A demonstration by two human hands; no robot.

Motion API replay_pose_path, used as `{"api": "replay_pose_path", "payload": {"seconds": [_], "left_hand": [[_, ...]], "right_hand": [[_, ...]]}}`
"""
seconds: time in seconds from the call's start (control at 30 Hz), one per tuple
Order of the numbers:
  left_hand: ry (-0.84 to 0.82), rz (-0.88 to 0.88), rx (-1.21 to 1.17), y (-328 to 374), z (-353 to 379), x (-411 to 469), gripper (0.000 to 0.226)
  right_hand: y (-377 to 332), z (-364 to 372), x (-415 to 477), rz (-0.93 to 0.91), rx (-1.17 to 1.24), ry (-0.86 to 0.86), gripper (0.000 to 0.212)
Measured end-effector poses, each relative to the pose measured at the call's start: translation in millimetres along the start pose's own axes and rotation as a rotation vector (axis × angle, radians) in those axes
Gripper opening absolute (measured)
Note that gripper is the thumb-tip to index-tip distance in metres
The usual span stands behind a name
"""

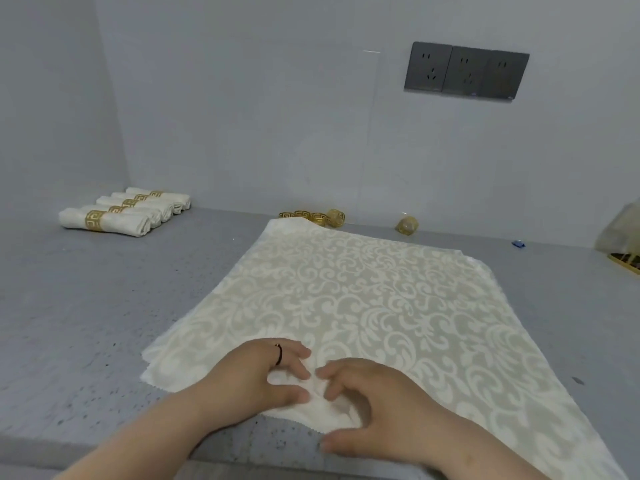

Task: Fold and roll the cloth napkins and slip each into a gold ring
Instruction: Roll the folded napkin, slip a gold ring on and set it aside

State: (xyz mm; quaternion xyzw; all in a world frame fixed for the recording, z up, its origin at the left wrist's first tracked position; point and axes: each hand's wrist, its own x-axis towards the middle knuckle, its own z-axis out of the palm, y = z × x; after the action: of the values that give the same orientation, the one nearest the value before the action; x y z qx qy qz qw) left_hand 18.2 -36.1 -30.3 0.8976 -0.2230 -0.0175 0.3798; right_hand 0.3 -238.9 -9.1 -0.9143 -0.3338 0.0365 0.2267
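Observation:
A cream damask napkin lies spread flat on the grey counter, on top of other napkins whose edges show at its near left. My left hand and my right hand meet at its near edge, with fingers and thumbs curled on a small bunched fold of the cloth. Several loose gold rings lie by the wall behind the napkin, and another gold ring sits to their right. Several rolled napkins in gold rings lie in a row at the back left.
A bank of dark wall sockets is set in the wall above. A small blue object lies at the back right. A clear bag and a gold-edged thing sit at the right edge. The counter's front edge runs under my forearms.

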Motion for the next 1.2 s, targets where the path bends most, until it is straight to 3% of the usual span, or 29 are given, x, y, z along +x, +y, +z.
{"api": "replay_pose_path", "payload": {"seconds": [0.07,0.23,0.4,0.57,0.67,0.77,0.87,0.97,1.07,1.2], "left_hand": [[0.028,-0.014,0.008,-0.1,3.5,4.0,0.023],[0.026,-0.054,0.068,1.6,-2.9,15.0,0.039],[0.095,-0.107,0.051,6.8,-5.3,21.1,0.040],[0.243,-0.070,0.265,21.8,-4.8,25.8,0.041],[0.113,-0.023,0.414,39.5,-4.3,19.6,0.039],[-0.051,0.047,0.617,53.2,0.2,12.3,0.072],[-0.058,0.111,0.608,56.8,5.3,6.1,0.053],[-0.045,0.032,0.413,45.4,-0.8,5.3,0.035],[-0.188,-0.066,0.186,38.0,-16.6,1.9,0.030],[-0.295,-0.085,-0.045,33.0,-35.9,-5.5,0.033]], "right_hand": [[0.1,1.9,-5.6,-0.026,-0.046,0.006,0.039],[-4.5,-1.5,-2.6,0.036,-0.031,0.067,0.026],[-10.6,-4.2,-5.1,0.111,-0.104,0.055,0.045],[-2.0,-10.6,-7.1,0.130,-0.211,0.221,0.026],[4.5,-21.1,-10.1,0.174,-0.134,0.276,0.023],[4.0,-28.9,-12.4,0.205,-0.034,0.295,0.025],[-0.5,-35.1,-15.5,0.209,0.039,0.306,0.025],[-4.8,-44.0,-22.6,0.209,-0.004,0.141,0.028],[-3.7,-50.7,-32.3,0.234,-0.100,-0.105,0.028],[-0.9,-64.1,-42.4,0.311,-0.103,-0.248,0.033]]}}
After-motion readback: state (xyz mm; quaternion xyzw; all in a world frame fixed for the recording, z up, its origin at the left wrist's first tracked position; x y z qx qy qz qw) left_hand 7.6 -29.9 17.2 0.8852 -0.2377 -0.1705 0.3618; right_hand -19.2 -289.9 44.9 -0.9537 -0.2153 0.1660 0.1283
